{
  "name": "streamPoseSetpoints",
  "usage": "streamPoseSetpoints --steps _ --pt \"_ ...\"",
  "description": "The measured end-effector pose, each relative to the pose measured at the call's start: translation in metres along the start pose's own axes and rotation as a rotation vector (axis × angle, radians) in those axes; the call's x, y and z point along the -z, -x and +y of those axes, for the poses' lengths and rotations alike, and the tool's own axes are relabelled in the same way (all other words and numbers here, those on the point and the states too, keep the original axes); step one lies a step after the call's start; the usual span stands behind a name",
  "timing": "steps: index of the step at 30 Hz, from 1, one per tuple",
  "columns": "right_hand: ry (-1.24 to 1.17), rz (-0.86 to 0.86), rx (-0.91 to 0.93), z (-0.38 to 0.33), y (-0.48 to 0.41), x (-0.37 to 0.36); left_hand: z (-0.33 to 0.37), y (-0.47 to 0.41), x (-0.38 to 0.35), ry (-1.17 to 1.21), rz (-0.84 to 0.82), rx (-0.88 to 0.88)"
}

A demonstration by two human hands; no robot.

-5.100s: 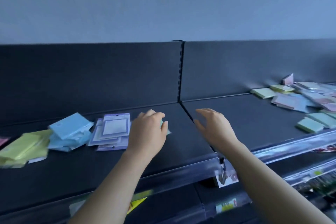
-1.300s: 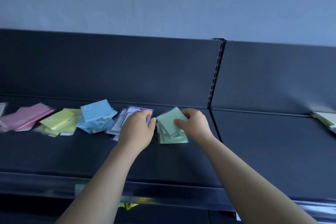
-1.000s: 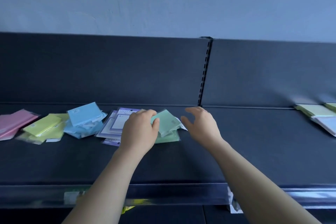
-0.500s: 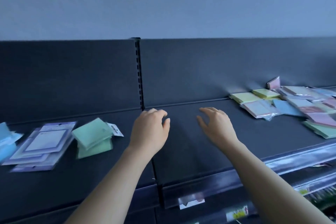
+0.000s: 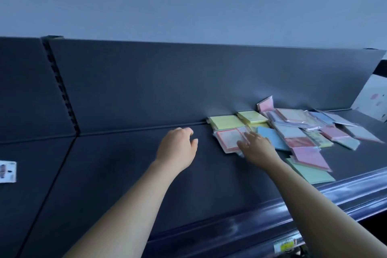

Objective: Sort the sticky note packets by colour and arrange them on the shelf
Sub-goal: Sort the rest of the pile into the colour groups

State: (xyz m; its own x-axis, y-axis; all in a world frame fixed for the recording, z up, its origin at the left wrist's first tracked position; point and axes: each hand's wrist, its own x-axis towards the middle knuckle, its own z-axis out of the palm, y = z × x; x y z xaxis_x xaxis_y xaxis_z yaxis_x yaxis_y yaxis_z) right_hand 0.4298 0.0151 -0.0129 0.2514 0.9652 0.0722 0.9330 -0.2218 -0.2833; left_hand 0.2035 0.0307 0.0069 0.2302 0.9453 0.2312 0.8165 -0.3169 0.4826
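Right hand (image 5: 256,150): fingers stretched nearly flat, tips touching the red-edged packet (image 5: 229,138); nothing gripped yet.
Left hand (image 5: 178,148): loosely curled and empty, over bare shelf (image 5: 125,174) just left of the pile.
Change: half a second ago both hands hung between the sorted stacks and the pile. The view has since swung right, and the right hand has reached the pile's near edge.
Meaning: the last drop looks finished and a fresh pick is starting; much is still unsorted.
Shelf contents: a mixed pile at right, with yellow packets (image 5: 226,121) at the back panel, blue (image 5: 271,138), pink (image 5: 310,156) and green (image 5: 312,174) overlapping.
Sorted stacks: out of view; only a white card (image 5: 7,172) shows at the left edge.
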Motion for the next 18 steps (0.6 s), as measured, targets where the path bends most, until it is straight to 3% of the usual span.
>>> streamPoseSetpoints --steps 6,9,13,18 --pt "-0.088 -0.034 0.275 0.009 0.004 -0.004 0.031 -0.028 -0.035 0.027 -0.142 0.087" --pt "-0.213 -0.053 0.367 0.012 0.005 -0.003 0.034 -0.033 -0.045 -0.106 -0.243 0.119" --pt "-0.334 0.023 0.223 0.027 -0.008 0.000 0.022 -0.035 -0.045 -0.037 -0.272 0.216" --pt "-0.271 -0.089 0.103 0.024 -0.021 -0.001 0.012 -0.035 -0.036 0.001 -0.301 0.285"
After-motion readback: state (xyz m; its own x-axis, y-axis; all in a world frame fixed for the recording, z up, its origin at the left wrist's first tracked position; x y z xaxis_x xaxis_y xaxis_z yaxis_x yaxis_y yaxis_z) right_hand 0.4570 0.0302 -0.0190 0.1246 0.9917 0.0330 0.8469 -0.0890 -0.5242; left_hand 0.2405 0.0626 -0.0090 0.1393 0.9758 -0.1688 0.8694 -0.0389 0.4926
